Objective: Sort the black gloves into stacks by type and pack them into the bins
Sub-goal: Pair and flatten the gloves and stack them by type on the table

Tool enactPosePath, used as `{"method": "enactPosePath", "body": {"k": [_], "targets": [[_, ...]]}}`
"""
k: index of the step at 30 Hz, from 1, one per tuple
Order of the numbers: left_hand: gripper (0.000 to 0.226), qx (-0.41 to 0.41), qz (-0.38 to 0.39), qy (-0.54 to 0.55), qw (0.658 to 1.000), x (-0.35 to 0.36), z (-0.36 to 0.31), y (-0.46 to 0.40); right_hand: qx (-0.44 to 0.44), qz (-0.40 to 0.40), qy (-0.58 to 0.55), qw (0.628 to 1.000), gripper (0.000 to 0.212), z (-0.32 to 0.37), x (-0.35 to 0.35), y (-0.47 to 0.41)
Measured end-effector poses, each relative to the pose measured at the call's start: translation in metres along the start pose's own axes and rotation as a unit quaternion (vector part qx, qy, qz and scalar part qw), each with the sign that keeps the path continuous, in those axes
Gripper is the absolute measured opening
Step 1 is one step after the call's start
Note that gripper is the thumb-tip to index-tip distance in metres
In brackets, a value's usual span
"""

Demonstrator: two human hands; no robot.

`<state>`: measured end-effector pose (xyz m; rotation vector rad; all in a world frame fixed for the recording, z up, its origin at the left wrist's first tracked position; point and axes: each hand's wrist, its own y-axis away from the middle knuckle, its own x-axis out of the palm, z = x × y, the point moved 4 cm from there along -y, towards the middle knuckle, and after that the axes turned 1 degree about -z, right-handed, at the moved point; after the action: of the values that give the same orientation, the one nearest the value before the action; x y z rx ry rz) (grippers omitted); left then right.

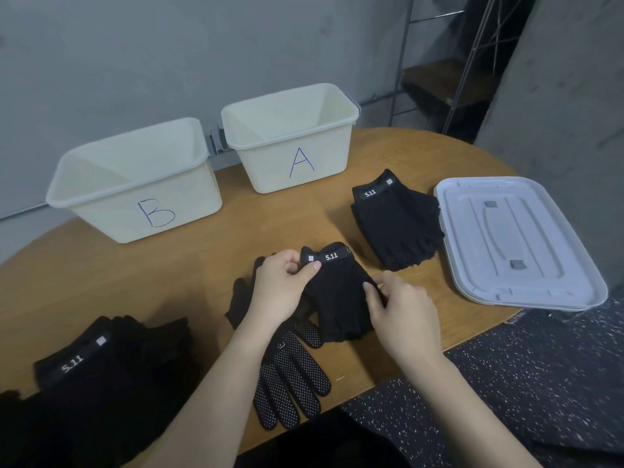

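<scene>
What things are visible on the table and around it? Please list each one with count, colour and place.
Cream plastic bin marked B: one, cream, back left of the table.
Cream plastic bin marked A: one, cream, back centre, right of bin B.
Stack of black fingerless gloves: one stack, black, in front of bin A.
Black fingerless glove with 5.11 strap: one, black, centre, held by both hands.
Black glove with white grip dots: one, black, front centre.
Pile of black gloves: one pile, black, front left.
Grey plastic lid: one, light grey, right edge of the table.
Round wooden table: one, brown.
Left hand: pinches the glove's strap.
Right hand: pinches the glove's right edge.
</scene>
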<state>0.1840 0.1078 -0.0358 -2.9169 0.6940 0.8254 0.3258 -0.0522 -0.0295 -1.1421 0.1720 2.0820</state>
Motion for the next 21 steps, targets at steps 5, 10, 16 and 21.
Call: {"method": "enactPosePath", "body": {"k": [5,10,16,21], "targets": [[0.021,-0.007,0.008,-0.039,0.999,0.003,0.009,-0.007,0.024,0.032,0.031,0.999,0.023,-0.012,0.013,-0.002],[0.021,-0.008,0.013,-0.033,0.999,0.001,0.012,-0.008,-0.009,0.015,0.053,0.998,0.025,-0.014,0.015,0.002],[0.015,0.047,-0.016,-0.048,0.998,-0.005,0.003,-0.010,-0.153,-0.022,0.046,0.987,0.032,0.012,0.012,0.010],[0.008,0.044,0.020,-0.043,0.998,-0.003,0.002,-0.019,-0.213,0.110,0.083,0.967,0.057,0.021,0.043,0.011]]}}
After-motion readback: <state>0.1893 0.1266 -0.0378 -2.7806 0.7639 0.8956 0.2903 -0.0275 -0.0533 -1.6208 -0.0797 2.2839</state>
